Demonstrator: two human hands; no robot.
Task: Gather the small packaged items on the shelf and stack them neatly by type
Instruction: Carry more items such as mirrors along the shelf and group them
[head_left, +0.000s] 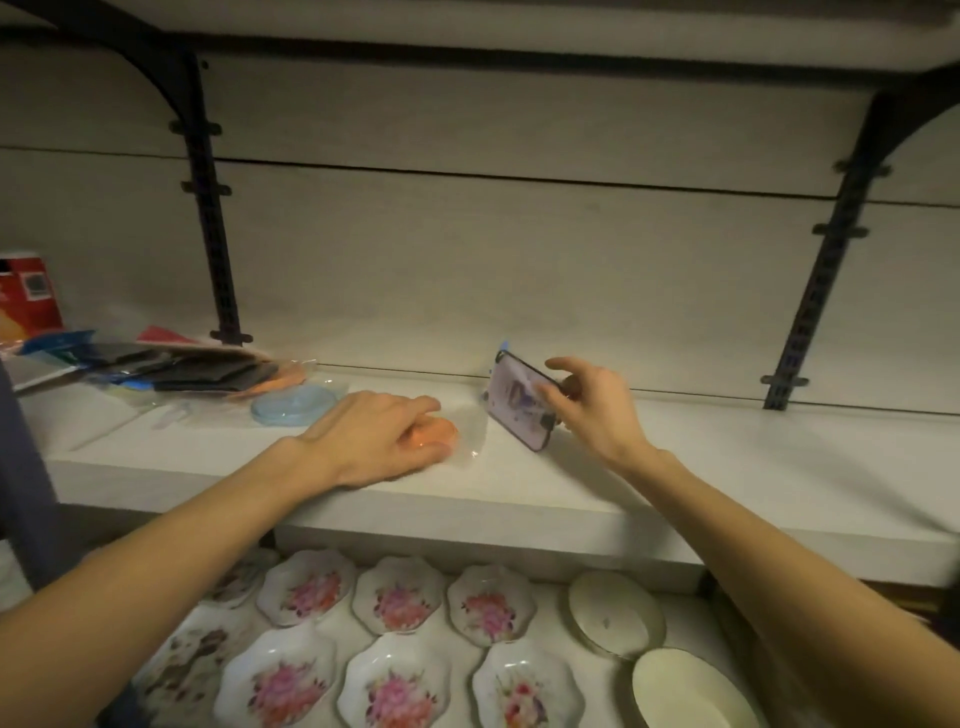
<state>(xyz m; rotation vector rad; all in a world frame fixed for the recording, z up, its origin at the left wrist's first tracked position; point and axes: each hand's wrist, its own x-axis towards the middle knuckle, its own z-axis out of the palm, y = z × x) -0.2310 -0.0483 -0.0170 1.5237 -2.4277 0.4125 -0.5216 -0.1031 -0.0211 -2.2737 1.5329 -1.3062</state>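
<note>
Here the orange packet (434, 432) lies under the left hand's (376, 436) fingers; seemingly touching.

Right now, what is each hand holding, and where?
Right hand pinches the phone by its right edge. Left hand rests on the orange packet.

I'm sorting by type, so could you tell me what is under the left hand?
An orange round item in clear packaging lies under the left hand on the shelf; the fingers cover most of it.

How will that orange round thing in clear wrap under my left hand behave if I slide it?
The orange packaged item looks flat and light, so it should slide, not roll. Its glossy clear wrap may feel slippery and crinkle. The left hand resting on it suggests little tipping risk.
</note>
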